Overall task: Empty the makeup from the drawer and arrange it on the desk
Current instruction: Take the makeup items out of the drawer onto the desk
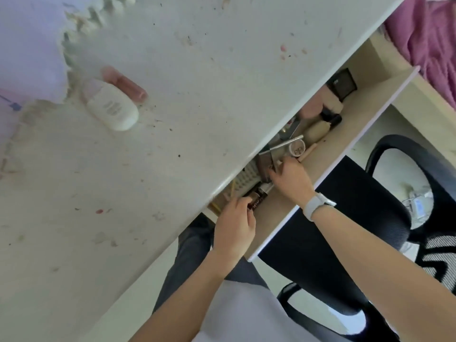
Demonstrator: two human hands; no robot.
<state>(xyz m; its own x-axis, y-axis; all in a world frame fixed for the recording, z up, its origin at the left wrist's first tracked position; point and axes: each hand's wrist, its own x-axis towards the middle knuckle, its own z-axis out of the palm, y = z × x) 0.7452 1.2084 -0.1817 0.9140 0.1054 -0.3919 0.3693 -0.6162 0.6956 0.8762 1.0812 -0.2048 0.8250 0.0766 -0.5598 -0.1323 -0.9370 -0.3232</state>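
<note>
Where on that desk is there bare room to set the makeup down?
The desk is bare from the white bottle and pink tube across to its front edge. The drawer is crowded, both the left hand and right hand inside.

Print on white bottle (pixel 110 104) & round compact (pixel 297 149) too blurred to read.

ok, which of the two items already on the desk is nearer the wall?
The pink tube: it lies behind the white bottle, on the wall side, touching it.
</note>
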